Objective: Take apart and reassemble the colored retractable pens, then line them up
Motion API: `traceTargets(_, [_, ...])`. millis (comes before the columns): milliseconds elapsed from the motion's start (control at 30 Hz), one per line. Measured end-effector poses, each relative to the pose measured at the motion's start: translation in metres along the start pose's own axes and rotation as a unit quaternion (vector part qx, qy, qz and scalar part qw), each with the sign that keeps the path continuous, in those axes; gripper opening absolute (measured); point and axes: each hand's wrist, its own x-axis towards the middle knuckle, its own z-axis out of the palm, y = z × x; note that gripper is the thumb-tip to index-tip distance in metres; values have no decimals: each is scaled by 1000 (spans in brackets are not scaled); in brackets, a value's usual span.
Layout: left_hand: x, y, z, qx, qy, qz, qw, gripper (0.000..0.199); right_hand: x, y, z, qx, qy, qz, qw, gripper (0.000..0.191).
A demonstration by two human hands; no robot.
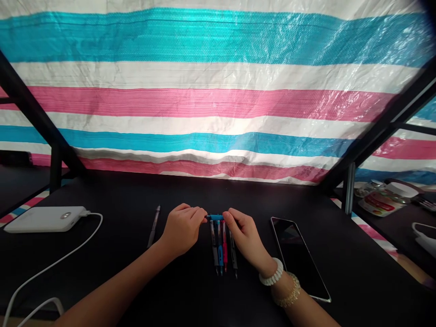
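A blue pen (215,217) lies crosswise between my two hands. My left hand (185,227) pinches its left end, with thumb and fingers closed. At the other end, the fingers of my right hand (243,231) are closed on the pen; they hide that end. Just below it, several pens lie side by side on the black table, tips toward me: a grey and black pen (214,254), a light blue pen (220,254), a pink pen (225,252) and a dark grey pen (233,256) nearest my right hand. Left of my left hand lies a lone dark pen (155,225).
A phone (299,256) lies right of my right forearm. On the left are a white power bank (46,219) and its white cable (81,245). Black frame bars (368,131) flank the table (116,200), with a striped sheet (211,104) behind. A jar (386,200) stands far right.
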Motion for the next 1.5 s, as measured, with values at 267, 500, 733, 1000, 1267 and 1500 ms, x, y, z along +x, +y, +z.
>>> traceTargets(267, [4, 0, -4, 73, 16, 8, 997, 20, 1, 0, -2, -12, 20, -19, 1000, 37])
traceTargets(500, [1, -1, -9, 71, -37, -26, 997, 23, 5, 9, -3, -24, 26, -37, 999, 19])
traceTargets(733, [2, -3, -12, 88, -37, -28, 995, 24, 3, 2, -2, -2, 44, -12, 999, 21])
traceTargets(1000, [3, -1, -11, 84, -16, -2, 996, 20, 7, 8, -3, 66, 14, 78, 995, 50])
traceTargets(1267, [2, -4, -10, 97, -18, -15, 995, 23, 7, 7, -1, 44, 25, 42, 998, 26])
traceTargets(1500, [3, -1, -11, 82, -23, -21, 996, 20, 8, 10, -2, 39, 7, 78, 996, 40])
